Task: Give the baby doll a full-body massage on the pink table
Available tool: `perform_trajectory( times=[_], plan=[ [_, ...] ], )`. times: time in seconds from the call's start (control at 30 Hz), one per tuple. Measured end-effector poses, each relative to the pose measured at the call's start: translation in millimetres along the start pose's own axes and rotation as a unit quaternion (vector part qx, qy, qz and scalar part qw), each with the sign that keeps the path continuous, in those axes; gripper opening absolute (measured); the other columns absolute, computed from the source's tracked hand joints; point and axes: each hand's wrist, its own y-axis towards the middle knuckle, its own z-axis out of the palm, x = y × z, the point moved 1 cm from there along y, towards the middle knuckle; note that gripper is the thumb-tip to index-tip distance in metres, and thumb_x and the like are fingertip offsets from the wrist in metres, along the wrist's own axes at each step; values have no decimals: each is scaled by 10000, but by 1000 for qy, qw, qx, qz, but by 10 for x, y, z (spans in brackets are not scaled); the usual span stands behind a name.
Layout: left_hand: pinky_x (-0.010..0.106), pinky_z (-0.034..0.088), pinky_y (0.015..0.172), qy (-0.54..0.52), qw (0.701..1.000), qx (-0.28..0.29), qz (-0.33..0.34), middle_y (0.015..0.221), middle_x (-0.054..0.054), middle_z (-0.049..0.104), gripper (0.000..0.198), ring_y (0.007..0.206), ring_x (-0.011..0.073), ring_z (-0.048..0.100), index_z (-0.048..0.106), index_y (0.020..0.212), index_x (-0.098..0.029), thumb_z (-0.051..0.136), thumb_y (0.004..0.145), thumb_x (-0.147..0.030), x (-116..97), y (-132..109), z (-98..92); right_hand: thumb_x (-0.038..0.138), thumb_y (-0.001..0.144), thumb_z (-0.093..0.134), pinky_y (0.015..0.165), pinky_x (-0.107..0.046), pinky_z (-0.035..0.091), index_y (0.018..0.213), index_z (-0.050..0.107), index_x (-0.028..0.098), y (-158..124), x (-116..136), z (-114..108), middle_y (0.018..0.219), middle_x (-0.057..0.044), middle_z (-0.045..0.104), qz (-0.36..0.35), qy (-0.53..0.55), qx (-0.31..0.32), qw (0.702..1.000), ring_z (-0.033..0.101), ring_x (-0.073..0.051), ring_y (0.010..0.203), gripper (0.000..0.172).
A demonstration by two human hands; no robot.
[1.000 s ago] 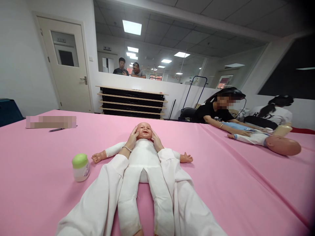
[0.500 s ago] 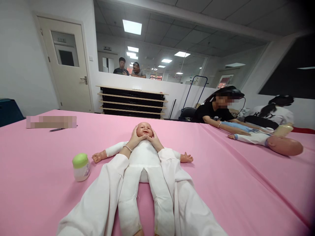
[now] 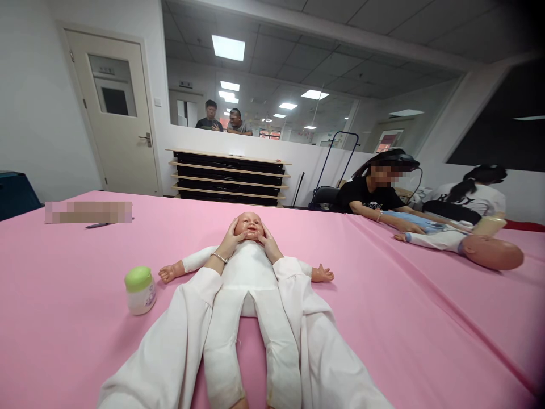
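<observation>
A baby doll [image 3: 249, 278] in a white soft body lies on its back on the pink table [image 3: 383, 318], head away from me. My left hand [image 3: 230, 241] cups the left side of the doll's head [image 3: 249, 224], fingers lying along the cheek. My right hand [image 3: 267, 243] rests against the other cheek in the same way. Both hands press flat on the face and hold nothing else. White sleeves cover both my arms, and a bead bracelet sits on my left wrist.
A small white jar with a green lid [image 3: 140, 290] stands left of the doll. A pen [image 3: 97, 225] lies at the far left. At the right, another person [image 3: 374, 196] handles a second doll [image 3: 464, 244]. Shelving [image 3: 227, 176] and a door [image 3: 114, 113] stand behind.
My fingers have slid along the doll's cheeks: down toward the chin half a second ago, now slightly apart and back up beside the mouth. The doll has not moved.
</observation>
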Motion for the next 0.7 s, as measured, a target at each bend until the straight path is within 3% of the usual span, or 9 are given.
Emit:
perform_trajectory(
  times=[0.2, 0.4, 0.7],
  plan=[
    [322, 359, 1039, -54, 998, -8, -20, 1490, 37, 210, 726, 1316, 243, 299, 350, 1352, -236, 669, 706, -148, -46, -20, 31, 265, 777, 582, 978, -358, 439, 1297, 432, 185, -42, 14, -11, 1242, -58, 534, 0, 32, -21, 999, 580, -194, 1048, 547],
    [306, 320, 1067, -89, 994, -46, -36, 1448, 28, 317, 476, 1286, 208, 361, 447, 1302, -212, 481, 833, -138, -106, -48, 57, 232, 787, 551, 960, -342, 450, 1208, 500, 166, -36, 9, 9, 1173, -69, 583, -3, 60, -28, 998, 598, -182, 1011, 430],
    [332, 305, 1077, -106, 992, -58, -42, 1400, 36, 400, 471, 1276, 192, 378, 448, 1299, -213, 467, 838, -121, -85, -29, 53, 249, 763, 599, 912, -348, 478, 1079, 558, 197, -50, 12, -1, 1081, -50, 625, 2, 64, -52, 997, 617, -182, 957, 323]
  ],
)
